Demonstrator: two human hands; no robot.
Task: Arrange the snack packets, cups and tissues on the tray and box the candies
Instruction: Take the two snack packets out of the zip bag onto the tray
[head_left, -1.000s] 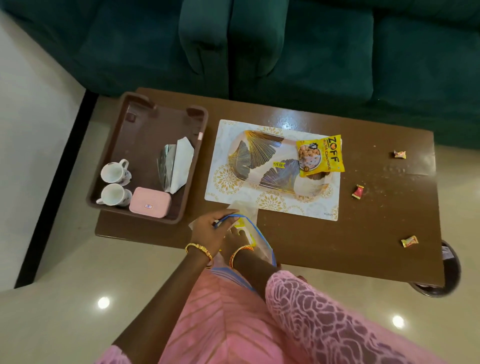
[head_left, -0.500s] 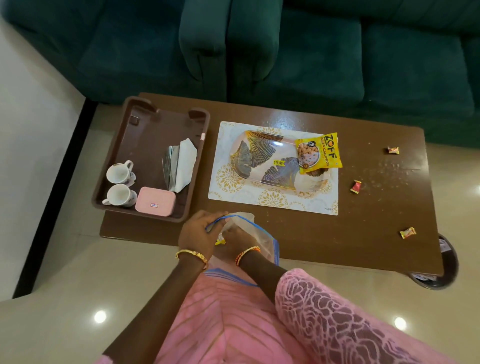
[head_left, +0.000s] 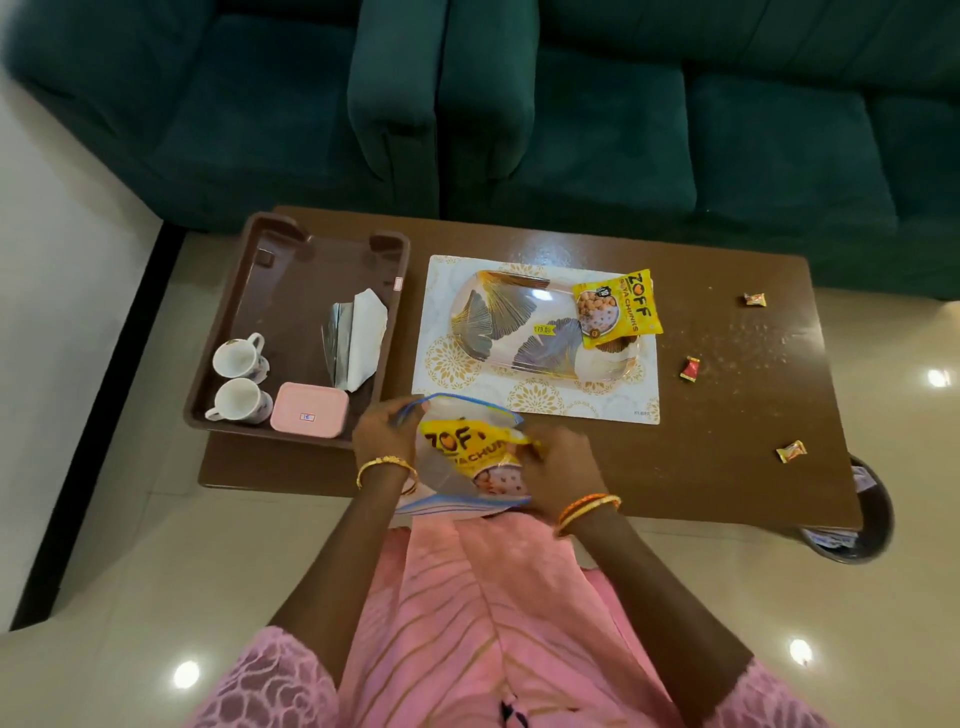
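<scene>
Since the earlier frame, a second yellow snack packet (head_left: 470, 447) has come partly out of the clear zip bag (head_left: 447, 483) at the table's near edge; half a second ago I saw only a yellow sliver there. My left hand (head_left: 384, 434) is closed on the bag's blue-lined mouth, holding it open, while my right hand (head_left: 553, 462) pinches the packet's right edge between thumb and fingers. I judge the packet light, crinkly and a little slick — best held by its sealed edge and not squeezed across its puffed middle, since the contents could crush. Beyond my hands, the leaf-patterned tray (head_left: 498, 317) sits on a placemat (head_left: 441, 364) with the first yellow packet (head_left: 618, 309) lying over its right end. To the left, the brown tray (head_left: 301, 260) holds two cups (head_left: 239, 379), a pink box (head_left: 309, 415) and folded tissues (head_left: 361, 338). The cups look fragile — I would take them by the handles. Three wrapped candies (head_left: 691, 369) lie scattered well apart on the table's right side, small and easy to pinch.
</scene>
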